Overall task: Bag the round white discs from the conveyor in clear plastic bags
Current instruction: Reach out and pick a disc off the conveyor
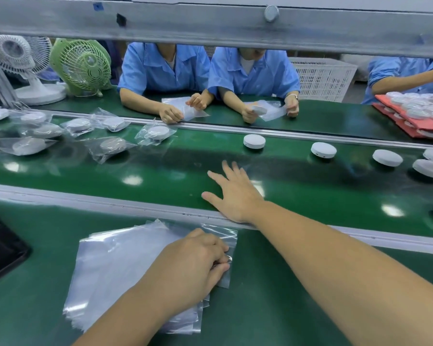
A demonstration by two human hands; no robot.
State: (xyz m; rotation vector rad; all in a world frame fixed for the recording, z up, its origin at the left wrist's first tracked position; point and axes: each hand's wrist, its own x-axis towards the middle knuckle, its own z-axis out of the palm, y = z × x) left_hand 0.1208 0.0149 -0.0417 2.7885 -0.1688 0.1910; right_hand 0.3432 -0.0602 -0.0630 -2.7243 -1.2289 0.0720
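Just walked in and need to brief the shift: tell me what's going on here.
A person is bagging discs at a conveyor. The left hand pinches a stack of bags on the near table; the right hand reaches open over the belt toward the bare ones on the right. Bagged discs lie on the belt to the left. Two workers opposite handle bags too.

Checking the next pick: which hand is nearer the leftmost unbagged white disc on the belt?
Right. The right hand is spread over the belt, just short of that disc; the left hand grips the bag stack, off the belt.
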